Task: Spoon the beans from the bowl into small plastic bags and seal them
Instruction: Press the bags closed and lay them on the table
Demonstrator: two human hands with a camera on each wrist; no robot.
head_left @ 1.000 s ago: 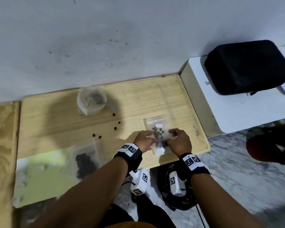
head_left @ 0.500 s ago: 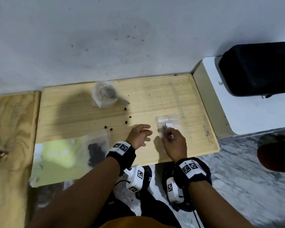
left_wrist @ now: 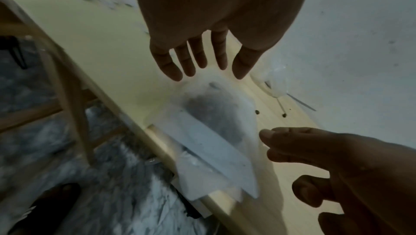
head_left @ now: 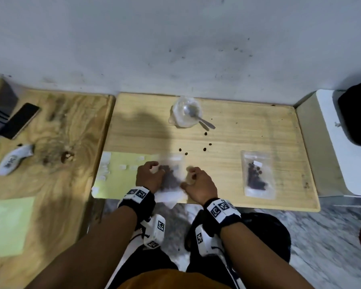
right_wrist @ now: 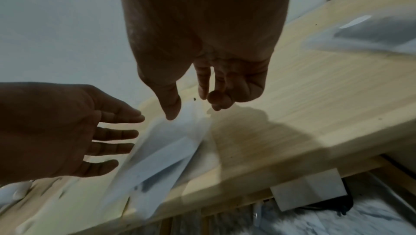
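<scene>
Both grips are released: the left hand [head_left: 149,176] spreads straight fingers and the right hand [head_left: 199,184] hangs loosely curled, either side of a blurred bag of beans [head_left: 171,180] that overhangs the front edge of the desk [head_left: 248,130]; whether they touch it I cannot tell. On the desk, a yellow sheet [head_left: 117,178] covers the front left corner, a second filled bag [head_left: 257,174] lies near the right edge, the clear bowl [head_left: 184,114] with a spoon [head_left: 197,116] stands by the back edge, and loose beans [head_left: 205,149] lie between.

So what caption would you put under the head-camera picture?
Both hands, left and right, reach for a clear plastic bag of dark beans; another filled bag lies aside.
</scene>
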